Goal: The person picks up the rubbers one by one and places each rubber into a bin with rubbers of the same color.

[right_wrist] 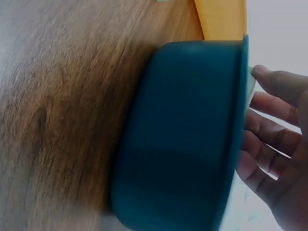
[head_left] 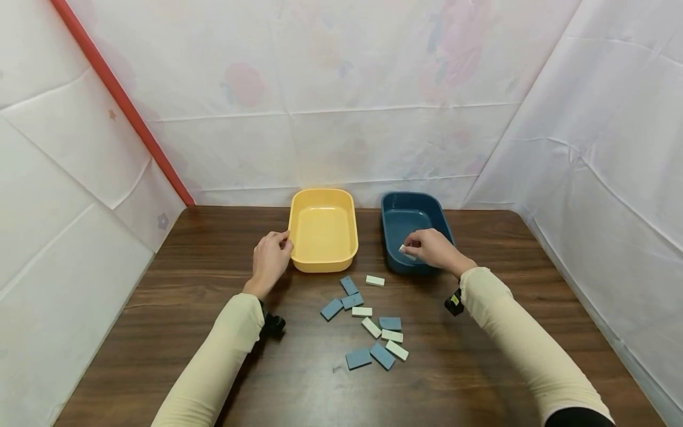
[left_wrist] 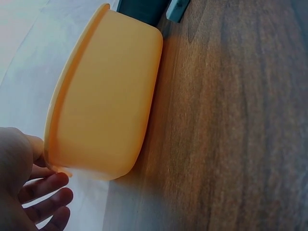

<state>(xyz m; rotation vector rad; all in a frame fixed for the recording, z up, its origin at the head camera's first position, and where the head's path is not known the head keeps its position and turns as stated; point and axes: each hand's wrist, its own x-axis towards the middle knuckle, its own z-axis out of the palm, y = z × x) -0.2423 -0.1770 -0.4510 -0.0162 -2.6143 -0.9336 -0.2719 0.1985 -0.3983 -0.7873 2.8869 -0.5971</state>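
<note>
My left hand point(head_left: 271, 260) is at the left rim of a yellow plastic basin point(head_left: 323, 267), pinching that rim between thumb and fingers. In the left wrist view, the hand point(left_wrist: 21, 178) meets the end of the yellow basin's rim point(left_wrist: 53, 113). Over the near part of a dark blue basin point(head_left: 392, 237), my right hand point(head_left: 434, 249) pinches a small pale green-white tile point(head_left: 408, 254) by its end. From the right wrist, the tile point(right_wrist: 250, 84) shows just past the blue basin's rim point(right_wrist: 236, 120), partly hidden by it and the right hand point(right_wrist: 288, 130).
In front of the basins lie several blue-grey tiles point(head_left: 358, 359) and several pale tiles point(head_left: 375, 280) scattered on the brown wooden table point(head_left: 213, 255). White fabric point(head_left: 341, 89) hangs behind and at both sides. A red pole point(head_left: 128, 110) slants down at the left.
</note>
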